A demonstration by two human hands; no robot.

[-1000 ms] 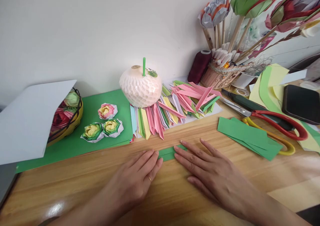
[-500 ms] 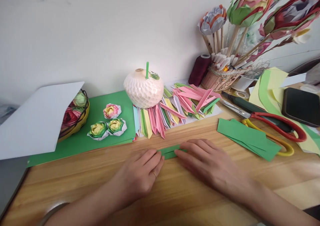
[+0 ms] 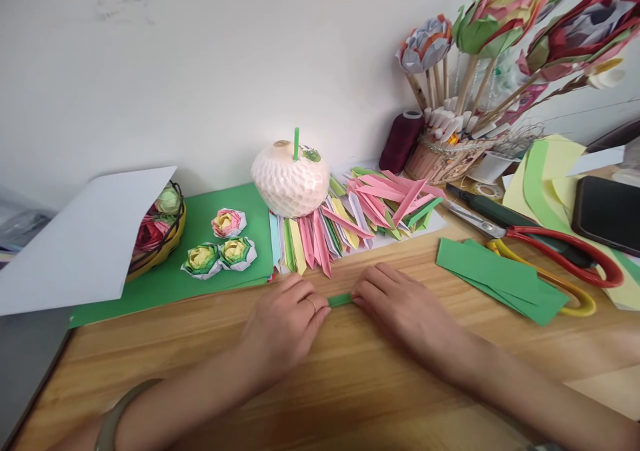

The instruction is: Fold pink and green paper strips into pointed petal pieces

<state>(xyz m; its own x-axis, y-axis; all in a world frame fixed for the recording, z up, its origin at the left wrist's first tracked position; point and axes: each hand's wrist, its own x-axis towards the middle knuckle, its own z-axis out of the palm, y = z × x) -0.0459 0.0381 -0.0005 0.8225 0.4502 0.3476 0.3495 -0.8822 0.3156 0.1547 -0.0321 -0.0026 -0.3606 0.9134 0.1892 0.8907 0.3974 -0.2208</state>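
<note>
A narrow folded green paper strip [image 3: 341, 300] lies low over the wooden table, gripped at both ends. My left hand [image 3: 286, 314], with a ring on one finger, is closed on its left end, thumb toward me. On the right end, the curled fingers of my right hand [image 3: 395, 304] pinch the paper. Only the short middle of the strip shows; both ends are hidden under my fingers. Right of my right hand lies a small stack of flat green paper rectangles [image 3: 490, 268]. Beyond my hands are many folded paper pieces [image 3: 383, 198] in pink, green, yellow and white.
Red-handled scissors [image 3: 560, 238] and a dark phone [image 3: 607, 212] lie at the right. A white textured ornament [image 3: 291, 181] stands by the wall. Paper flowers [image 3: 227, 222] rest on green sheets [image 3: 150, 301]. Behind are a thread spool [image 3: 401, 141] and a flower pot [image 3: 440, 160].
The green strip has gone from a wider piece with a visible lengthwise crease to a narrower folded one. My right hand, flat and spread before, has curled its fingers onto the strip.
</note>
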